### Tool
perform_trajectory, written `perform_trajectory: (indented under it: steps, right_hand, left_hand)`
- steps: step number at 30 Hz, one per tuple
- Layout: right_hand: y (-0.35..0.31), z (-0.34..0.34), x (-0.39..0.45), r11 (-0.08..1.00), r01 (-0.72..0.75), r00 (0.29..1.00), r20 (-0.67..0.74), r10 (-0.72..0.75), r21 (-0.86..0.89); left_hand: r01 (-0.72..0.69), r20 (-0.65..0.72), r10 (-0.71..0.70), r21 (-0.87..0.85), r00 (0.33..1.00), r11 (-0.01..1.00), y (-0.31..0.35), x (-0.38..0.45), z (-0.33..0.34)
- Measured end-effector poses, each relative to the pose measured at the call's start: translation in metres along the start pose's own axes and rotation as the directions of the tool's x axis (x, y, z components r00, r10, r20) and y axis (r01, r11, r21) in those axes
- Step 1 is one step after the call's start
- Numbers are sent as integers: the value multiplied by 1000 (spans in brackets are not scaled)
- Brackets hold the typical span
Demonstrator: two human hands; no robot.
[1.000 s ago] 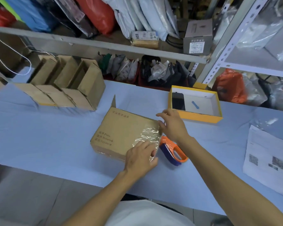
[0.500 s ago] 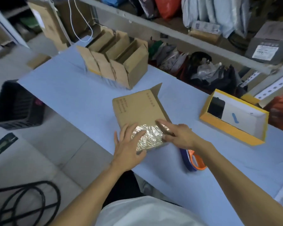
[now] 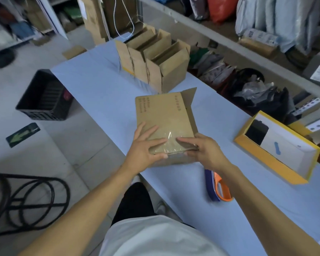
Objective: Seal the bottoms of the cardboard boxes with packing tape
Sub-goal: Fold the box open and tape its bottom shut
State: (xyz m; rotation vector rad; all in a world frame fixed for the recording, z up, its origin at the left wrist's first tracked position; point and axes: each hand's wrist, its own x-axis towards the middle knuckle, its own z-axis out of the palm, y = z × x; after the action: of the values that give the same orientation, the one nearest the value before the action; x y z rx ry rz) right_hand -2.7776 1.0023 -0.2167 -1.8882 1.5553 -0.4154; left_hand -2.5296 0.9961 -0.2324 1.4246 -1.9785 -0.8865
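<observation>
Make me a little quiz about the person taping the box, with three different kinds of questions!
1. True or false: both the left hand and the right hand touch the cardboard box.
2. Where does the tape dispenser lie? A) in the yellow tray B) on the blue table, under the right forearm C) in the black crate
3. Fill in: clear ____ shines on the box's near end.

Key: 1 true; 2 B; 3 tape
</observation>
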Motion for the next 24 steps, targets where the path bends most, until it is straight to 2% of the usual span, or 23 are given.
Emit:
perform_trajectory:
  steps: [4,8,10,13,18,21,24]
  right_hand:
    - [-27,-20,0,996,81,988,-132,-87,-45]
    - [-60,-42,-1,958,113,950,-255,-182,-264]
    - [-75,-50,-2,963,83,961,-235,-146,-256]
    - [-84,-64,3,989,34,986,-155,-57,-142]
    - [-85,-76,23,996,-57,998,-15,56,-63]
    - [-80,-69,28,983,-48,994,-105,30,-178]
    - [-73,-61,28,944,-60,972,-236,-20,-324]
  left_hand:
    - [-34,-30,36,66,999,997,20,6,-26]
    - [-76,-72,75,-8,995,997,40,8,-50]
    - [-91,-62,91,-7,994,996,49,10,-62]
    - [-96,-26,98,69,995,993,60,15,-80]
    - [21,9,-23,137,1000,990,70,34,-82]
    - [48,-15,-46,194,999,980,73,49,-75]
    - [42,-108,-13,272,994,961,73,54,-61]
